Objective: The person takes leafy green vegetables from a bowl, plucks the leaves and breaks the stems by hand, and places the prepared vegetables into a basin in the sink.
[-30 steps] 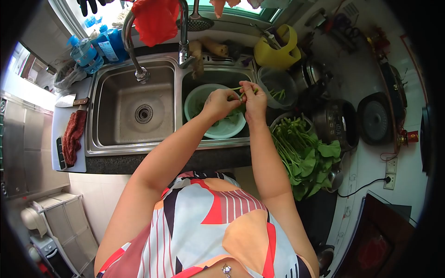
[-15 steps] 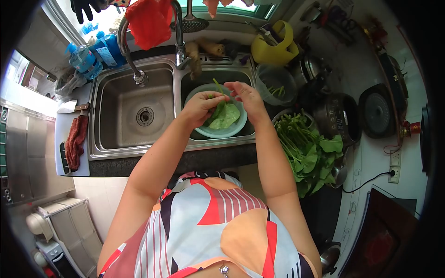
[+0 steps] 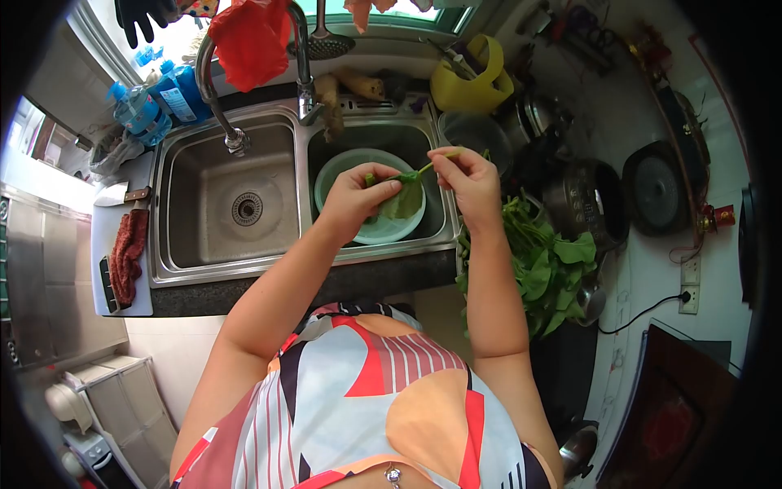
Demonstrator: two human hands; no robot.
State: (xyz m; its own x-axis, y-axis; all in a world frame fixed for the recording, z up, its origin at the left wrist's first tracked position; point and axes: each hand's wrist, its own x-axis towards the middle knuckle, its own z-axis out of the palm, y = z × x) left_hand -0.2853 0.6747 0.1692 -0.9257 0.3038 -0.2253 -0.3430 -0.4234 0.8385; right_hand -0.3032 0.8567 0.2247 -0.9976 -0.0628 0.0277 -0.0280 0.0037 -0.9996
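Observation:
My left hand (image 3: 358, 197) is closed on a leafy green (image 3: 406, 200), its broad leaf hanging over a pale green basin (image 3: 329, 169). The basin sits in the right-hand sink bowl. My right hand (image 3: 472, 187) pinches the stem of the same green, to the right of the leaf. The stem stretches between the two hands. Beside my right forearm lies a pile of leafy greens (image 3: 550, 273) with long stems, partly hidden by that arm. Behind my right hand stands a clear plastic tub (image 3: 472, 130); its contents are mostly hidden.
The left sink bowl (image 3: 212, 163) has a tall faucet (image 3: 205, 77) above it. A white cutting board (image 3: 147, 297) bears a cleaver (image 3: 118, 196) and a reddish cloth (image 3: 128, 253). A yellow basket (image 3: 481, 90) and a dark cooker (image 3: 590, 204) stand on the right.
My right hand has moved right and closed on the stem, which now lies across between both hands. The leaf has turned in my left hand. The view has shifted slightly.

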